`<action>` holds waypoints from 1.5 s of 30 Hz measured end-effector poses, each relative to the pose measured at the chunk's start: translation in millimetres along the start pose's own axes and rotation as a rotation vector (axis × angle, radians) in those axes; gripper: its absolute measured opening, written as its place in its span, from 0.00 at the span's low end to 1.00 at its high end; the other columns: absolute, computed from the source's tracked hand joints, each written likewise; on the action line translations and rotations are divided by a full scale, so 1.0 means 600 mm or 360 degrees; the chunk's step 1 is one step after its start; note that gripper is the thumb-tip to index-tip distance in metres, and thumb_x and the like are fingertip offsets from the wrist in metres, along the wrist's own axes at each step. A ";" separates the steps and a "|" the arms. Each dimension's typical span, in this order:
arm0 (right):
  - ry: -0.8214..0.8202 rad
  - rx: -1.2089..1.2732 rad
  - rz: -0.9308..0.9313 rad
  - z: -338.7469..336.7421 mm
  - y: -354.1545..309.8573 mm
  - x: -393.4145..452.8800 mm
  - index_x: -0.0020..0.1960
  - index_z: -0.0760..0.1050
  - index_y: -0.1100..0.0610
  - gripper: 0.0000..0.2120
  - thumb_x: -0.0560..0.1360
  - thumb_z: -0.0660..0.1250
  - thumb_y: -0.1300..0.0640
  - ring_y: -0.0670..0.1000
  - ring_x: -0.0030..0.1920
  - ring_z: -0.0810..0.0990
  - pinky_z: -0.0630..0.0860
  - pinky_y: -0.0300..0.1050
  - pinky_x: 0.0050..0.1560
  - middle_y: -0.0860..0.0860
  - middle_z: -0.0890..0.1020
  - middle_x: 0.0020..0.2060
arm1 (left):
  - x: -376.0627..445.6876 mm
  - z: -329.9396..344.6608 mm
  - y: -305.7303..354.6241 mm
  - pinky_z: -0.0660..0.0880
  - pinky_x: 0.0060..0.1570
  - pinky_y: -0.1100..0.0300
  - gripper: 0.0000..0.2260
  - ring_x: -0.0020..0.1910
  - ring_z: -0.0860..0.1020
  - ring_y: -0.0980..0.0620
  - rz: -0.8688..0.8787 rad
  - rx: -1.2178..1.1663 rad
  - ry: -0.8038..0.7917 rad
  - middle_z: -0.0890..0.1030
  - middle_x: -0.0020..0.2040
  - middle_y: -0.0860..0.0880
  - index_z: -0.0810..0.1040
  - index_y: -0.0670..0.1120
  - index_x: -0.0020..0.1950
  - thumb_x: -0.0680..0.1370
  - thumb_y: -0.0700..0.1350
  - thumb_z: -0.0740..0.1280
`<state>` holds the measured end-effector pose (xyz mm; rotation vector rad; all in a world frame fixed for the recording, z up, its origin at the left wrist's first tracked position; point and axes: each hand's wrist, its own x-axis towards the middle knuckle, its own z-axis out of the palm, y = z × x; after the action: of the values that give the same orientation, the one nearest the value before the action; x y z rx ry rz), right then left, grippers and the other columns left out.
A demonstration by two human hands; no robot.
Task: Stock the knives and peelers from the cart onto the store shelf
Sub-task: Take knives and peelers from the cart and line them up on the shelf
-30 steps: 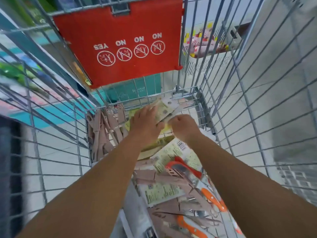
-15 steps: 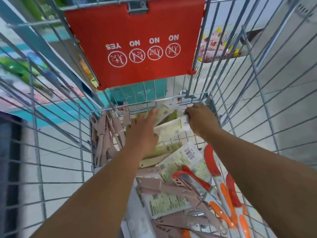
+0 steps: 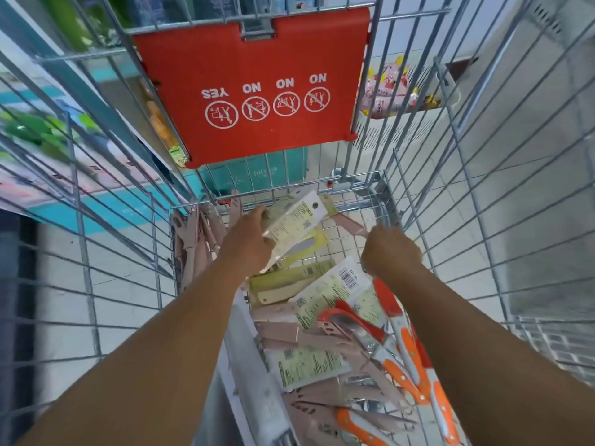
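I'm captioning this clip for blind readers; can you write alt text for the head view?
Inside a wire shopping cart, the left hand holds a pale yellow carded knife package, while the right hand grips a beige knife. Beige and orange-handled knives lie below; a red plastic seat flap hangs above.

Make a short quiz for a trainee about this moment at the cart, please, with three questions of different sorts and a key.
1. True or false: the left hand holds a yellow-green carded knife pack above the cart floor.
2. Which colour are the knife handles at the lower right? A blue, B orange, C black.
3. Fill in: the red flap on the cart shows one word YES and three words ____.

Key: 1 true; 2 B; 3 NO.
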<state>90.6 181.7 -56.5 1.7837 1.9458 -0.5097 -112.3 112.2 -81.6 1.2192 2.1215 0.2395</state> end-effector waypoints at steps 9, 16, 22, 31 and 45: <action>-0.0063 0.0503 -0.0035 0.002 0.013 -0.028 0.49 0.74 0.65 0.09 0.77 0.54 0.66 0.55 0.44 0.74 0.67 0.41 0.40 0.57 0.74 0.41 | -0.017 0.030 0.029 0.74 0.55 0.49 0.24 0.56 0.74 0.43 0.0124 0.0301 -0.0042 0.74 0.61 0.44 0.64 0.51 0.71 0.76 0.39 0.65; 0.0180 0.0819 -0.0188 0.013 -0.034 -0.013 0.49 0.71 0.62 0.11 0.81 0.52 0.59 0.51 0.34 0.72 0.63 0.41 0.29 0.58 0.75 0.44 | -0.026 0.037 0.037 0.67 0.66 0.44 0.38 0.65 0.70 0.43 0.0198 0.0036 -0.0107 0.68 0.70 0.45 0.54 0.51 0.77 0.73 0.49 0.72; 0.0253 0.0959 -0.0282 0.031 -0.055 0.007 0.41 0.67 0.56 0.09 0.79 0.55 0.59 0.55 0.40 0.70 0.64 0.46 0.42 0.58 0.74 0.42 | -0.034 0.046 0.029 0.67 0.66 0.44 0.39 0.66 0.68 0.39 -0.0122 0.0184 -0.0018 0.68 0.68 0.40 0.52 0.51 0.74 0.71 0.43 0.72; 0.0331 0.1072 -0.0323 0.050 -0.030 0.010 0.35 0.67 0.53 0.15 0.80 0.55 0.57 0.51 0.33 0.69 0.66 0.45 0.37 0.49 0.71 0.33 | -0.047 0.070 0.028 0.67 0.66 0.45 0.43 0.65 0.66 0.43 -0.0104 -0.0117 -0.0034 0.64 0.64 0.44 0.54 0.56 0.76 0.67 0.52 0.75; 0.0234 0.1125 -0.0362 0.051 -0.036 -0.008 0.45 0.72 0.56 0.11 0.81 0.55 0.54 0.59 0.42 0.77 0.74 0.59 0.51 0.52 0.78 0.37 | -0.008 0.040 0.065 0.78 0.40 0.58 0.20 0.47 0.80 0.49 -0.0867 -0.1274 0.0204 0.80 0.54 0.46 0.74 0.44 0.66 0.76 0.48 0.69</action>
<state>72.1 158.9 -79.8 2.0393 2.2590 -1.3088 -68.2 125.7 -79.5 0.1615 2.0422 0.8282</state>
